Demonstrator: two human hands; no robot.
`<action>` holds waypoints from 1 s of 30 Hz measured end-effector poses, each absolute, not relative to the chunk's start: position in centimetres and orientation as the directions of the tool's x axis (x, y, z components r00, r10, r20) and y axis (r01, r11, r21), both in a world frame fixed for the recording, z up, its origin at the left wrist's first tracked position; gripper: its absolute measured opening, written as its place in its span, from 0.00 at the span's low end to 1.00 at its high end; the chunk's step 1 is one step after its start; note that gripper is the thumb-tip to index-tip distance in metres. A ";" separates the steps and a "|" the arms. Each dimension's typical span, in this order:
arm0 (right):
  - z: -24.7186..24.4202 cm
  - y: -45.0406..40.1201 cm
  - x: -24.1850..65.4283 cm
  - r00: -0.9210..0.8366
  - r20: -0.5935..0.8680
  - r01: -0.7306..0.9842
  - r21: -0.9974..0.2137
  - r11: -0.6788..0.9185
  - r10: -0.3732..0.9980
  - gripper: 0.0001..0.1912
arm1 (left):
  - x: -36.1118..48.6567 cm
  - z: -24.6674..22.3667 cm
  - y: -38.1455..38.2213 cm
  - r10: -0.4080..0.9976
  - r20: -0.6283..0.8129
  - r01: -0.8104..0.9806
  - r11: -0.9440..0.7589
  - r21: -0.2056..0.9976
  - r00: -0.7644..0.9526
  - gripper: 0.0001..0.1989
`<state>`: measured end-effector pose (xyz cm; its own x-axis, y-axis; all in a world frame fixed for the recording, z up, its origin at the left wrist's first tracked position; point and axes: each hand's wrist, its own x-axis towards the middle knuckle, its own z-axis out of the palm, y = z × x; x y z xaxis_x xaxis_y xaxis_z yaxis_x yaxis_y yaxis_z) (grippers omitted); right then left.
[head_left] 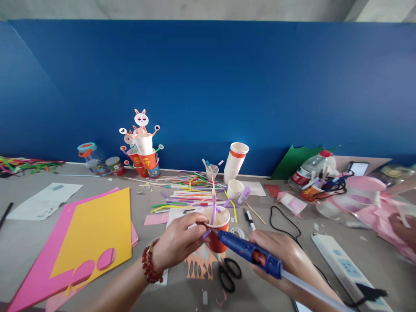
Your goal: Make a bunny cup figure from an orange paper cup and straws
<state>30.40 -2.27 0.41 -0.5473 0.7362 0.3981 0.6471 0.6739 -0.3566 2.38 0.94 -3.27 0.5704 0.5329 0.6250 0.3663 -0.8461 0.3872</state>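
I found the orange-red paper cup with a white rim (218, 243) upright in front of the person, between the two hands: just right of the left fingertips and just beyond the tip of the hot-glue gun. The left hand (180, 238) was nearly closed, its thumb and fingers pinching the cup's left rim, with a short purple strip (205, 234) at the fingertips. The right hand (282, 249) was wrapped around the blue plastic hot-glue gun (248, 250), a translucent glue stick (313, 288) protruding from its rear. The nozzle pointed at the cup's left side; from my remote view I could not tell whether it made contact. A fuzzy purple stem (213, 209) stood up out of the cup.

I noted black-handled scissors (226, 279) and a peach paper cut-out (199, 265) nearer the person, below the cup. A clear tape roll (238, 233) and a black-and-white marker (249, 220) lay to its right. Well apart, at the left rear, stood stacked cups topped with a white rabbit face (141, 119). At far right, I recorded a co-worker's hand (403, 229) beside crumpled pink paper (378, 216).
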 end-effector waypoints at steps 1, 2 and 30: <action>0.4 -2.3 30.4 -0.546 0.401 0.651 -0.350 0.673 0.736 0.13 | 2.4 -3.3 0.9 0.533 0.623 0.365 -0.846 0.389 0.573 0.06; 0.3 -2.3 30.4 -0.546 0.395 0.657 -0.345 0.670 0.739 0.13 | 2.4 -3.3 1.0 0.534 0.620 0.364 -0.845 0.391 0.575 0.06; -1.1 -2.3 30.7 -0.604 0.417 0.677 -0.180 0.713 0.679 0.04 | 2.6 -2.8 1.1 0.540 0.640 0.310 -0.840 0.445 0.546 0.05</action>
<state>30.70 -2.32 -1.11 -0.6041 0.6791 0.4171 0.6774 0.7132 -0.1802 2.61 1.09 -2.81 0.5462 0.5404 0.6400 0.3098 -0.8402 0.4451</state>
